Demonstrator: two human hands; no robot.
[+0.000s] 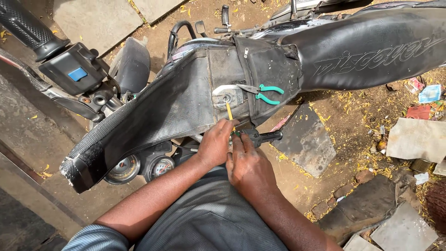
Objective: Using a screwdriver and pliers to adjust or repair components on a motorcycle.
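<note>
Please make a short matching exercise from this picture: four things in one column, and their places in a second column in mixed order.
1. pliers
2. two round gauges
3. handlebar grip
4. flat stone slab

A. top left corner
B. on the ground, right of the hands
C. on the tank cover, beside the fuel cap
D. under the cover's lower edge, left of the hands

Pairs: 1-C, 2-D, 3-A, 4-B

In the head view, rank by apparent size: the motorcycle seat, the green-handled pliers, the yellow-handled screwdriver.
1. Motorcycle seat, by far the largest.
2. Green-handled pliers.
3. Yellow-handled screwdriver, though the left hand hides part of it, so its place below the pliers is unsure.
</note>
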